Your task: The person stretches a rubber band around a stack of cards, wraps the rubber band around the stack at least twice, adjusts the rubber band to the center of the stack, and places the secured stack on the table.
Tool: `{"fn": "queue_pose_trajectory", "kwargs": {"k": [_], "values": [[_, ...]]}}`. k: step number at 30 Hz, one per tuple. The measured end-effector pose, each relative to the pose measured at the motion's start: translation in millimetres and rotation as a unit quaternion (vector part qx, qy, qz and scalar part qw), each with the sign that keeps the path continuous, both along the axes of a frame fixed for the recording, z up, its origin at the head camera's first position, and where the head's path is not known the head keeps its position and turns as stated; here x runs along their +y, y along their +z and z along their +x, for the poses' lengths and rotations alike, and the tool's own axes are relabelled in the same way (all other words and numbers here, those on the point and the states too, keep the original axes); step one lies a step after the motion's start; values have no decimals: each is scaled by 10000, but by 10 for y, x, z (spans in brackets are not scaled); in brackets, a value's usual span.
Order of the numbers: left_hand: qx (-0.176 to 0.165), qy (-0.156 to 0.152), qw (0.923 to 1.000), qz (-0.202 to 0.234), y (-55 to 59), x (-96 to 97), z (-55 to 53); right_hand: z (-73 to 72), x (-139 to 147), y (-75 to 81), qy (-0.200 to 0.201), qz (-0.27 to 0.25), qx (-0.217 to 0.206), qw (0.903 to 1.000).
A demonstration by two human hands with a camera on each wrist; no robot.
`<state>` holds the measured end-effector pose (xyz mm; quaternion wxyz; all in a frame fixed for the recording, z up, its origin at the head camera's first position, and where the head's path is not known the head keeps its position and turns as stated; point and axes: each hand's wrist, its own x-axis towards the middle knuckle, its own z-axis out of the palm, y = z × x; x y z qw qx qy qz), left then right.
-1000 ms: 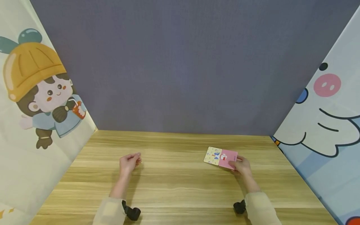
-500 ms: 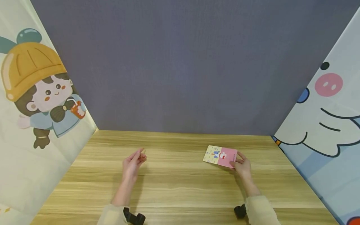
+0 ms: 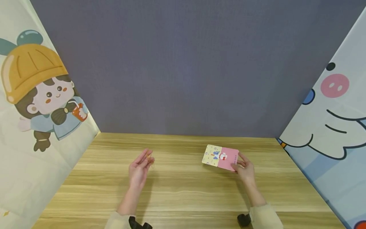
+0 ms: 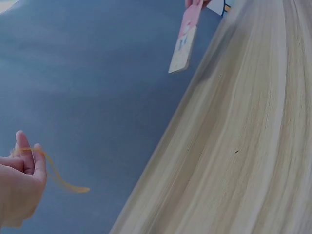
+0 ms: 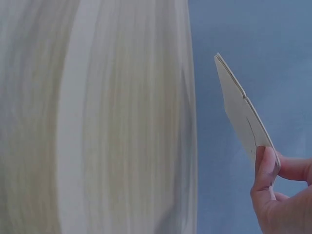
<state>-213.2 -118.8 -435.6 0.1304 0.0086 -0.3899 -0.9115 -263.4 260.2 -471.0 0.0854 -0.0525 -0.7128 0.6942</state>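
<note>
My left hand point(image 3: 138, 170), raised over the left half of the table, pinches a thin orange-yellow rubber band. In the left wrist view the rubber band point(image 4: 82, 189) trails down from the fingertips. On the right, my right hand point(image 3: 246, 171) grips the pink end of a flat folding card point(image 3: 219, 158), thumb on top and fingers beneath. Its other half is pale yellow, and small cartoon figures lie near the middle crease. In the right wrist view the card point(image 5: 241, 105) appears edge-on, tilted, with thin layers and a pale underside. It is held off the table.
A wood-grain table point(image 3: 177, 197) lies under both hands. Behind it rises a grey panel point(image 3: 183, 70). Cartoon-printed sheets stand at the left point(image 3: 17, 152) and right point(image 3: 343, 140). Black wrist cameras sit at both cuffs.
My left hand has moved right and slightly up, turning so the rubber band shows more. My right hand has shifted the card slightly left and up, tilting it a little.
</note>
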Motion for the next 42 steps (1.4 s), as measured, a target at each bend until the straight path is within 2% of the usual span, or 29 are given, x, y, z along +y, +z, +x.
{"fn": "queue_pose_trajectory", "kwargs": {"k": [5,9,13,18,23,24,25,27,29,31,33,35,42], "values": [[203,-65,9997,-116,-37,7,16,7,-10,-123,197,-177,186,9995],[27,-57,9997,-253,-54,-1,20,-55,12,-323,197,-234,281,9991],[-180,-38,9982,-572,-50,-7,34,-120,21,-524,79,-376,290,9988],[-50,-111,9937,-1114,-44,-27,64,-111,-40,-619,52,-451,404,9982],[138,-172,9900,-1392,-74,-45,56,-75,-132,-652,138,-681,577,9959],[232,-165,9891,-1448,-114,-53,34,-69,-150,-661,174,-752,596,9952],[377,-183,9875,-1521,-208,-79,-17,-66,-167,-669,199,-795,614,9947],[606,-167,9840,-1666,-457,-139,-153,-67,-202,-693,245,-843,637,9941],[595,-198,9827,-1744,-715,-208,-301,-73,-240,-717,218,-881,644,9938],[527,-226,9825,-1774,-919,-265,-423,-78,-282,-726,189,-855,652,9940],[287,-188,9831,-1798,-968,-277,-461,-86,-322,-733,201,-870,658,9938],[268,-168,9819,-1869,-962,-277,-462,-98,-356,-738,242,-850,703,9936],[684,-117,9788,-1927,-973,-271,-501,-140,-452,-763,457,-1085,802,9898]]}}
